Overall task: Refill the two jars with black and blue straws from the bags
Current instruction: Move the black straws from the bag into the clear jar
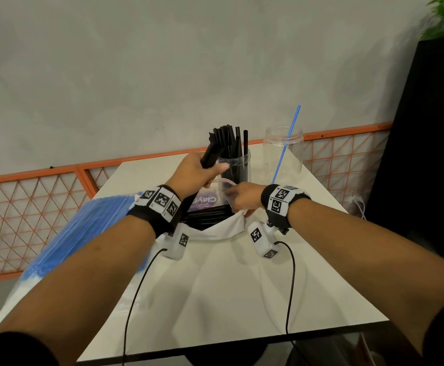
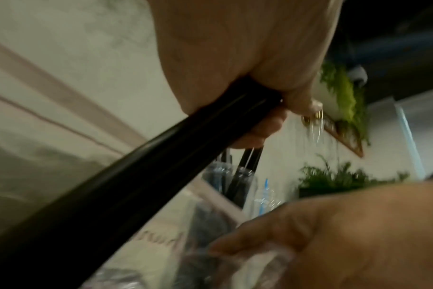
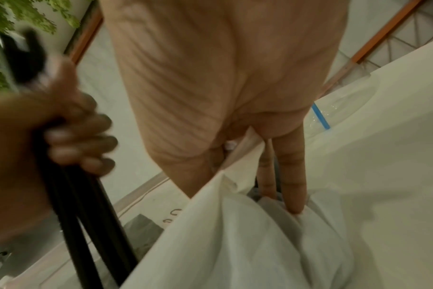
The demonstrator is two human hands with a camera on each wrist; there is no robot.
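the left hand (image 1: 193,170) is raised above the white surface (image 1: 231,281), its grip closed round a bunch of black straws (image 1: 210,154) that slant up toward the rim of the nearer clear jar (image 1: 238,167). that jar stands at the far end of the surface and already has a crowd of black straws standing upright in it. from the left wrist view the held bunch (image 2: 136,176) runs out of the curled fingers (image 2: 265,129) as a dark bar, with the jar blurred beyond.

the right hand (image 1: 243,198) is lower, at the mouth of the white bag (image 1: 215,229) lying in the middle of the surface. its grip pinches the bag's edge between thumb and forefinger, while other fingers (image 3: 292,176) lie straight against the cloth-like fold (image 3: 235,244). more black straws lie inside the bag's open mouth (image 1: 207,213).

to the right of the first jar, just beside it, stands a second clear jar (image 1: 283,151) with a single blue straw (image 1: 287,142) leaning in it. a clear bag of blue straws (image 1: 89,233) lies along the left edge of the surface, partly under the left forearm.
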